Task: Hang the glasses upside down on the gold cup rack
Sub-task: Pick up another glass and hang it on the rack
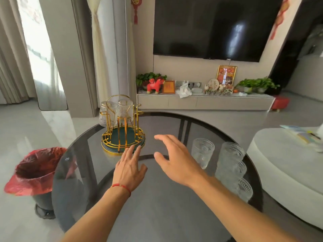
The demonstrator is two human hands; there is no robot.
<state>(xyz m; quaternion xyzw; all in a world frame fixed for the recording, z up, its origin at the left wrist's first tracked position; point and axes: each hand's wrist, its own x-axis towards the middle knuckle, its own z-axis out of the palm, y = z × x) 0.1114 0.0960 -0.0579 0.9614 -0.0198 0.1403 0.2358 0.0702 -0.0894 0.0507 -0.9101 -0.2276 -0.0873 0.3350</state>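
Fingers (134, 151) of both hands spread, empty, at frame centre over the dark round glass tabletop (157, 206); four clear embossed glasses (230, 165) wait right, two hang inverted on the gold wire cup rack (122, 126) beyond, upper left.

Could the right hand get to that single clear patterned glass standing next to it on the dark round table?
Probably yes. The right hand is open and empty, just left of the single clear patterned glass, with only bare dark round table between them.

rack (122, 126) gold, green tray | glasses (202, 152) clear, embossed | table (157, 215) smoky-grey
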